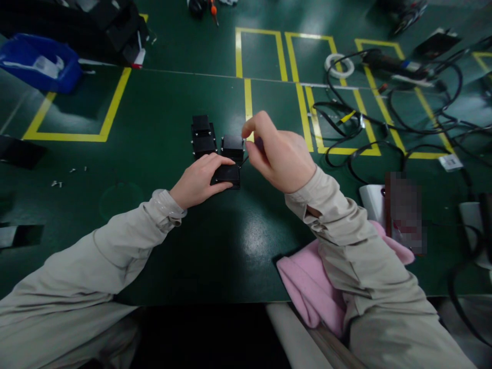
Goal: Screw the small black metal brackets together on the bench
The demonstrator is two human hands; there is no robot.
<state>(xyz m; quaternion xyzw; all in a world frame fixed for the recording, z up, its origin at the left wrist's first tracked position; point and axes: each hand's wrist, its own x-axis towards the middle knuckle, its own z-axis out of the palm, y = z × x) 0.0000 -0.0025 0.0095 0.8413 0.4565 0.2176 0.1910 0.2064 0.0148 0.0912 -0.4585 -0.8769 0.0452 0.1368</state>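
Observation:
My left hand (202, 179) is closed around a small black rectangular box (227, 176) on the green table, thumb along its near edge and fingers over its far side. A thin dark rod (244, 161) runs from the fingers of my right hand (279, 154) down to the box's right side, near a small screw. My right thumb and index finger are pinched together; most of what they hold is hidden inside the hand. Just beyond the held box sits another black box (232, 144) with shiny screws at its sides. Left of that stand black stacked blocks (203, 136), also with screws.
Small loose screws (57, 183) lie at the left. A blue bin (40, 61) stands far left beside black equipment (107, 31). Black cables (342, 123) and a white tape roll (339, 65) lie right. A pink cloth (311, 287) hangs at the front edge under my right arm.

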